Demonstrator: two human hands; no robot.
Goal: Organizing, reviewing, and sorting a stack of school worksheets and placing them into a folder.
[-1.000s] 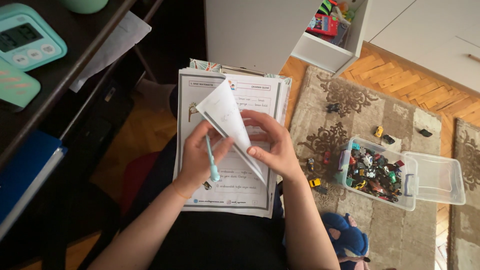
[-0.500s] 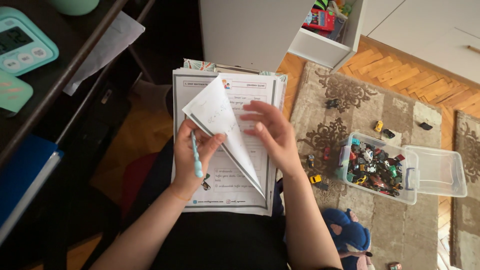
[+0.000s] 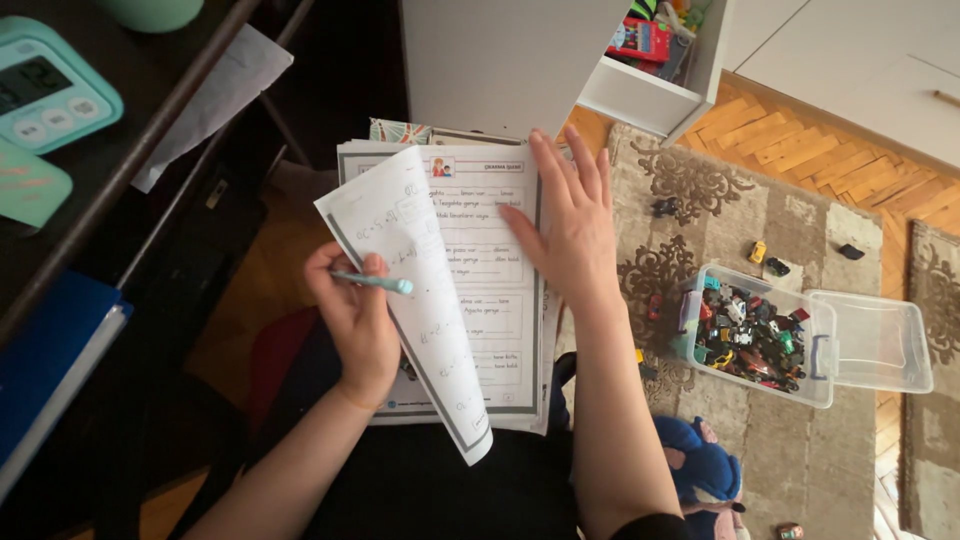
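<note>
A stack of printed worksheets (image 3: 495, 300) rests on my lap. My left hand (image 3: 355, 320) grips a light blue pen (image 3: 372, 283) and holds the lifted top sheet (image 3: 415, 290), which is folded over toward the left. My right hand (image 3: 570, 225) lies flat with fingers spread on the right part of the sheet underneath, holding nothing.
A dark desk (image 3: 120, 150) at left carries a teal digital timer (image 3: 50, 95) and a blue folder (image 3: 50, 370) below. On the patterned rug (image 3: 700, 200) stands a clear plastic box of toy cars (image 3: 755, 335), its lid (image 3: 875, 340) beside it. A white shelf unit (image 3: 520, 60) is ahead.
The top sheet has swung further left, out of my right hand and into my left. My right hand has let go and flattened on the page beneath.
</note>
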